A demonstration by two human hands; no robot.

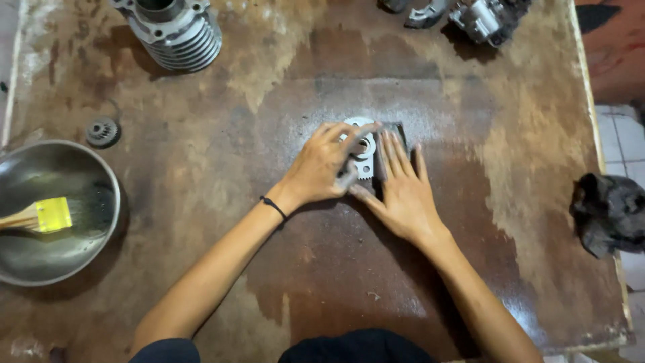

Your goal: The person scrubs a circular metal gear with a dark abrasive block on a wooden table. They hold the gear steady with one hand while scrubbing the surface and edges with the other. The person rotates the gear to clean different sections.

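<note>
My left hand (pixel 321 163) presses a flat metal plate (pixel 363 149) down near the middle of the worktop (pixel 201 168), fingers curled over its top edge and thumb at its toothed lower edge. It has a round hole in the middle and looks like a stiff, thin, pale casting, and it lies on a dark sheet (pixel 398 134) that shows just past my right fingertips; whether that is abrasive paper or a gasket, I cannot tell. My right hand (pixel 402 191) lies open and flat, fingers together, on that sheet just beside the plate, pinning it and gripping nothing.

I judge the plate light but rigid; it will not bend. The teeth along its edge could bite a fingertip, and any oil would make it slide, so the best hold seems to be by the smooth outer edges, with pressure spread evenly on the face.

Well apart to my left sits a steel bowl (pixel 40 262) with a yellow-banded brush (pixel 47 215) in it, and a small gear (pixel 103 130) above it. A finned cylinder (pixel 178 33) stands at the far left, more engine parts (pixel 480 17) at the far right, and a dark rag (pixel 608 212) at the right edge.
</note>
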